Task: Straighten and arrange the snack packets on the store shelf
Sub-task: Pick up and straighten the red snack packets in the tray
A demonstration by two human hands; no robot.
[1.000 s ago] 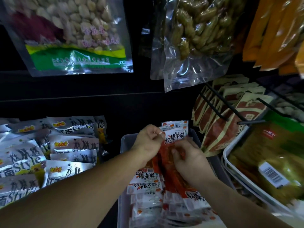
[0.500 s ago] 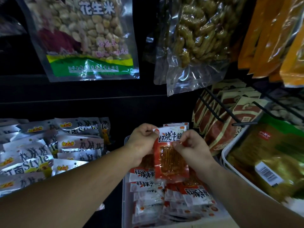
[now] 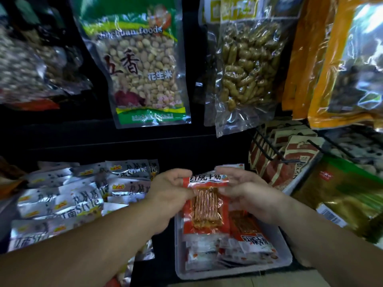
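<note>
Your left hand [image 3: 170, 191] and right hand [image 3: 246, 189] pinch red packet [image 3: 207, 206] upright (mid-straightening); next, seat it squarely in tray [image 3: 287, 258].

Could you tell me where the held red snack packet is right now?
Head view, lower centre: the red snack packet hangs upright between the left hand and right hand, above the clear tray.

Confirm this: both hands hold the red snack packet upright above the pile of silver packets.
Wrong place. In the head view, the left hand and right hand hold the red snack packet upright above the clear tray; the silver packets lie to its left.
</note>
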